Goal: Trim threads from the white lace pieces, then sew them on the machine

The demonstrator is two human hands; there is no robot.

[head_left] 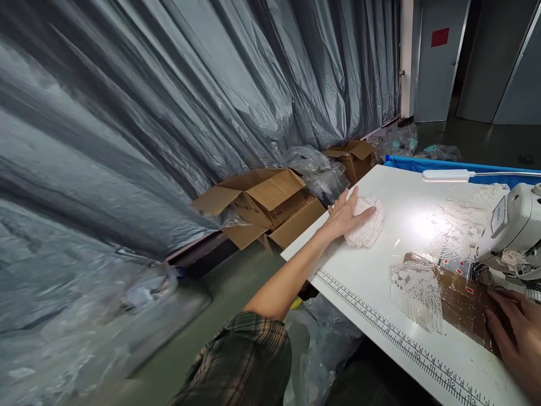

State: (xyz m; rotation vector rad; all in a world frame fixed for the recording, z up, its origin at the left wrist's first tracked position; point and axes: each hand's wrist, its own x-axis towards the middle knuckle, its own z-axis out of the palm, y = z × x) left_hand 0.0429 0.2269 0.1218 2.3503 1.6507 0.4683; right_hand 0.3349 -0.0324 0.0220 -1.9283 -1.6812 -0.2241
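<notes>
My left hand [345, 215] reaches to the table's far-left side, fingers spread over a round bunch of white lace [367, 231]. The fingertips rest at the lace's upper edge, and the thumb lies across it. My right hand [513, 332] is at the lower right, its fingers stretched out on a brown, tape-covered strip [462, 301] below the sewing machine [513, 225]. Part of this hand is cut off by the frame. A second lace piece [416, 290] lies at the strip's left end, apart from both hands. More lace [459, 225] is heaped behind the machine's needle area.
The white table [338, 270] has a printed ruler along its near edge. A white lamp [448, 176] shines over it. Open cardboard boxes [274, 197] and clear plastic bags [316, 169] stand beyond the left edge, before a grey curtain [236, 79]. Blue fabric [422, 164] borders the back.
</notes>
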